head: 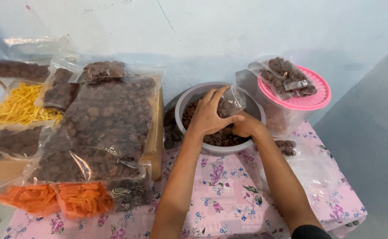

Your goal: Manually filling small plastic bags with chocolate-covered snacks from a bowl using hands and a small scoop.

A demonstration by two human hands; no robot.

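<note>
A grey bowl (183,106) of brown round snacks (222,139) stands on the pink floral cloth near the wall. My left hand (209,115) is over the bowl, gripping the rim of a small clear plastic bag (234,101) held open inside it. My right hand (245,126) is down in the bowl among the brown snacks, under the bag's mouth, its fingers hidden by my left hand.
A clear container with a pink lid (311,99) stands right of the bowl, a filled snack bag (287,77) on top. Large bags of brown snacks (107,119), yellow sticks (19,106) and orange sticks (70,199) pile up at left. The pink floral cloth (229,194) covers the table.
</note>
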